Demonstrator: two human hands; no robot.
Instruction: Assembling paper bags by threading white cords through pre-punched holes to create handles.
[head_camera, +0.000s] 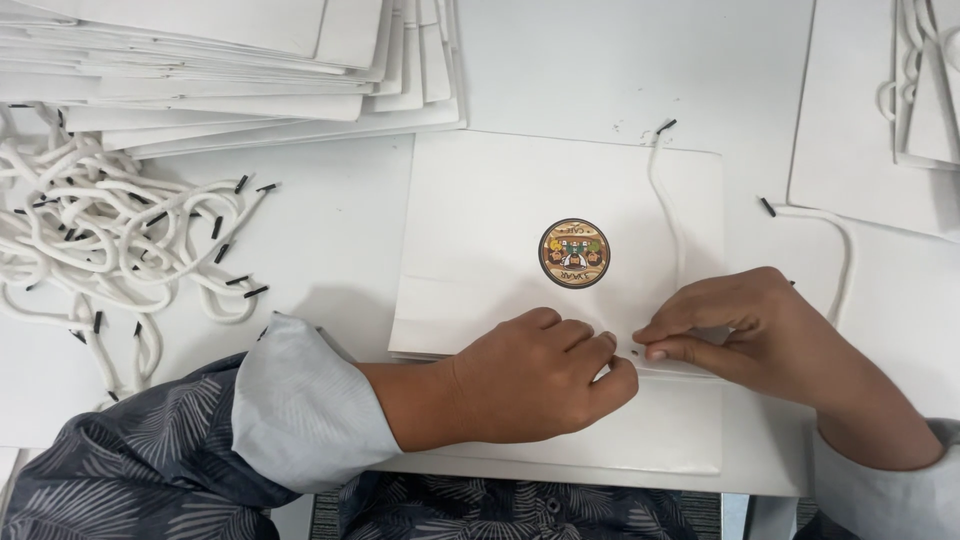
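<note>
The right hand (745, 325) pinched a white cord (668, 215) at a small hole near the edge of the flat white paper bag (480, 230), fingertips closed on it. The left hand (535, 375), curled shut, pressed the bag just beside that pinch. From the grip the cord ran straight away, ending in a black tip (666, 126). A cord pile (110, 240) lay well left.

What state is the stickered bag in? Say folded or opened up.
Folded flat. The bag lies flat on the table, its sticker facing up; both hands pinch its near edge.
</note>
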